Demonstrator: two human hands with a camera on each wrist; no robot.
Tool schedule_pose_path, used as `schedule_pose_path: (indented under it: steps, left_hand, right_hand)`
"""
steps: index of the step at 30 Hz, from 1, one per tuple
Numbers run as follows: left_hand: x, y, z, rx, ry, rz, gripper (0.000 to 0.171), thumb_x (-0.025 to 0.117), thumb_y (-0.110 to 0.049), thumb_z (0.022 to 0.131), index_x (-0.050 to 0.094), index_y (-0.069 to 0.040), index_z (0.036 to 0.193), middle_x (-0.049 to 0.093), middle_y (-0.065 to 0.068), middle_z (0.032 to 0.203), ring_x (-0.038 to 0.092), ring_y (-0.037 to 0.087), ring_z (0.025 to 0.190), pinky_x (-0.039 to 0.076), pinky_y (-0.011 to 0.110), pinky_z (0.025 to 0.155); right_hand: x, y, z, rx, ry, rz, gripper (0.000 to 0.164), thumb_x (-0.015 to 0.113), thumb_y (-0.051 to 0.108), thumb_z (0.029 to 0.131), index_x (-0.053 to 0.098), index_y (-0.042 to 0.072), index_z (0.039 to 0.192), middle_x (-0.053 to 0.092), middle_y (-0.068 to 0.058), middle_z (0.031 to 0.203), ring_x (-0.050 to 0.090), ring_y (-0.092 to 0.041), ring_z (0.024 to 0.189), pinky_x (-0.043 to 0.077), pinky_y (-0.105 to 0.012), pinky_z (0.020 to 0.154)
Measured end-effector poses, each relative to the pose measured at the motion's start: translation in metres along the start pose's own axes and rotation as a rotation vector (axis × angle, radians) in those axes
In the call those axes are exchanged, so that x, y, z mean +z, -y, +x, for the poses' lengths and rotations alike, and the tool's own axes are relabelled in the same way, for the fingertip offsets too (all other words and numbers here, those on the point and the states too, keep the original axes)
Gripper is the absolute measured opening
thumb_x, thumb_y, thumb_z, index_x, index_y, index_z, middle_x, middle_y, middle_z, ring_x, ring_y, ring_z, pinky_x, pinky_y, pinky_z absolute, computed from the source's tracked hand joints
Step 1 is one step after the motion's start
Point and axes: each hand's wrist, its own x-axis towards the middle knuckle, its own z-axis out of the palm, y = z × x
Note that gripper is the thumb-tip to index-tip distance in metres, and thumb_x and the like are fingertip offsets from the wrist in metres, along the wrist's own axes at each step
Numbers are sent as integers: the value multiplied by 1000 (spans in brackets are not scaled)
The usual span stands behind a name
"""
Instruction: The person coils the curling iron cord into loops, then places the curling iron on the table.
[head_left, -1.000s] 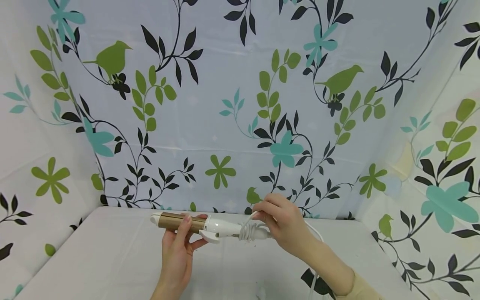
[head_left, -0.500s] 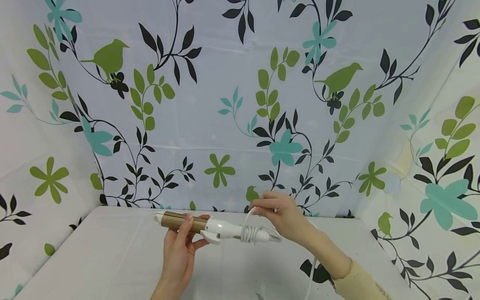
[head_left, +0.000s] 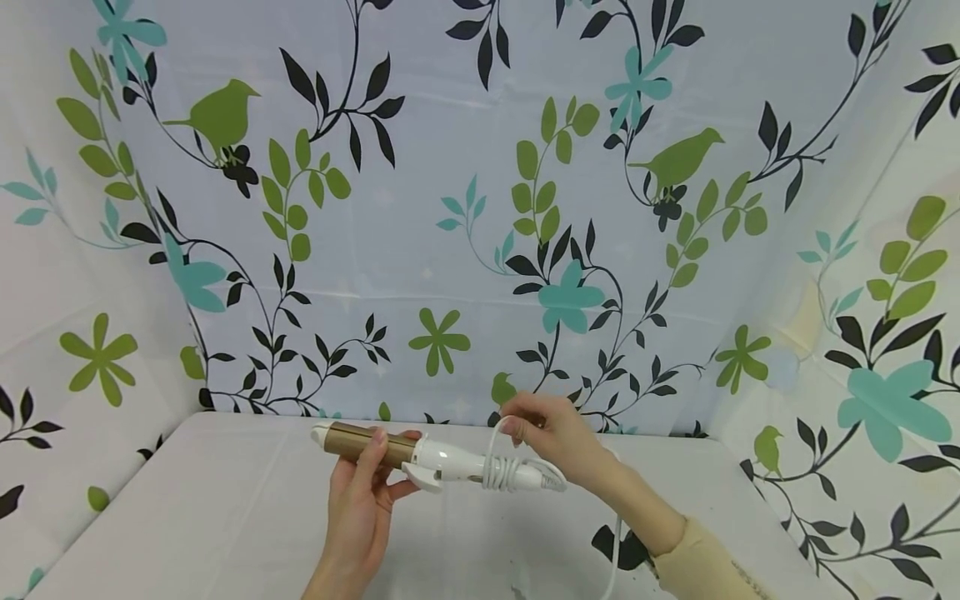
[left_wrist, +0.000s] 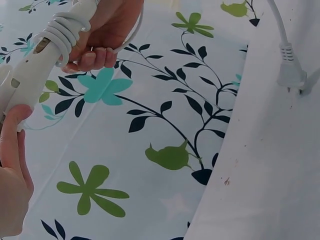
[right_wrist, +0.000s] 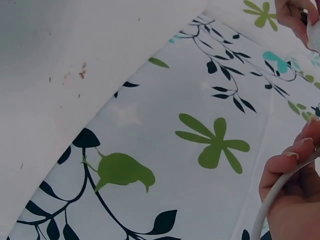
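Note:
A curling iron [head_left: 450, 460] with a gold barrel and white handle is held level above the table. My left hand [head_left: 356, 508] grips it round the barrel, thumb in front. White cord [head_left: 501, 473] is coiled several turns round the handle. Beyond the coils, my right hand [head_left: 558, 437] pinches the cord just above the handle, where it makes a small loop. From that hand the loose cord hangs down past the wrist. In the left wrist view the cord's plug [left_wrist: 291, 72] dangles at the right. The right wrist view shows the cord running through curled fingers [right_wrist: 287, 165].
A white table [head_left: 225, 500] lies below the hands. Behind it and at both sides hangs a curtain [head_left: 390, 250] printed with birds, leaves and flowers. A dark printed patch [head_left: 621, 547] shows on the table near the right forearm.
My right hand has shifted slightly from over the handle's end, lifting the cord into a clearer loop and uncovering the handle's tip. The left hand and curling iron have moved slightly right.

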Motion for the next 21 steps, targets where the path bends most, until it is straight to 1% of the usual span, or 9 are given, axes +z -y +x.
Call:
schedule_pose_path:
  steps: [3, 4, 6, 8, 10, 11, 14, 17, 21]
  left_hand:
    - [-1, 0, 0, 14, -7, -11, 30, 46, -26, 100, 34, -7, 119, 66, 8, 105, 63, 19, 99, 60, 37, 74]
    - [-1, 0, 0, 21, -10, -14, 29, 46, -26, 100, 34, -7, 118, 65, 8, 105, 63, 19, 99, 60, 37, 74]
    - [-2, 0, 0, 28, -15, -18, 29, 47, -26, 100, 35, -6, 118, 65, 9, 105, 62, 20, 98, 60, 37, 73]
    - [-2, 0, 1, 33, -21, -22, 29, 47, -26, 100, 36, -6, 117, 65, 9, 106, 62, 20, 98, 60, 37, 73]
    - [-2, 0, 1, 40, -24, -22, 29, 47, -26, 100, 36, -6, 117, 65, 10, 106, 62, 21, 99, 60, 38, 72]
    - [-2, 0, 1, 41, -27, -21, 28, 47, -26, 100, 37, -5, 117, 65, 10, 106, 62, 21, 99, 60, 38, 72]
    - [-2, -1, 1, 44, -25, -20, 27, 47, -25, 100, 36, -5, 115, 65, 10, 106, 62, 22, 100, 60, 39, 73]
    - [-3, -2, 1, 28, -22, -19, 28, 47, -26, 99, 36, -6, 116, 65, 9, 105, 62, 21, 101, 59, 39, 74]
    - [-3, -2, 1, 16, -24, -24, 29, 48, -27, 99, 35, -7, 117, 65, 8, 106, 62, 20, 101, 59, 38, 74]
  right_hand:
    - [5, -3, -2, -51, -12, 59, 12, 61, 10, 90, 69, 8, 99, 61, -6, 73, 55, -15, 65, 49, -22, 53]
    - [6, -4, -3, -50, -7, 75, 14, 60, 9, 91, 69, 7, 101, 62, -7, 75, 56, -17, 66, 50, -22, 54]
    - [10, -5, -5, -34, 17, 103, 17, 58, 8, 92, 69, 5, 105, 64, -10, 81, 58, -19, 71, 53, -22, 59]
    - [15, -5, -6, 6, 54, 115, 20, 55, 12, 94, 68, 5, 108, 67, -11, 90, 59, -18, 77, 56, -23, 65]
    - [19, -6, -8, 40, 85, 95, 23, 53, 16, 96, 66, 6, 112, 68, -9, 99, 61, -14, 84, 57, -23, 72]
    - [21, -7, -9, 34, 95, 82, 24, 53, 16, 96, 66, 5, 113, 68, -9, 102, 61, -12, 87, 58, -24, 75]
    - [27, -9, -12, -18, 102, 38, 24, 52, 11, 96, 64, 4, 115, 68, -8, 104, 60, -8, 89, 57, -24, 77]
    - [31, -10, -13, -114, 81, -1, 23, 51, 7, 96, 63, 3, 116, 68, -7, 102, 60, -6, 88, 57, -23, 74]
    - [36, -9, -13, -151, 86, 17, 22, 52, 7, 95, 63, 5, 114, 67, -6, 101, 60, -8, 86, 57, -24, 74]
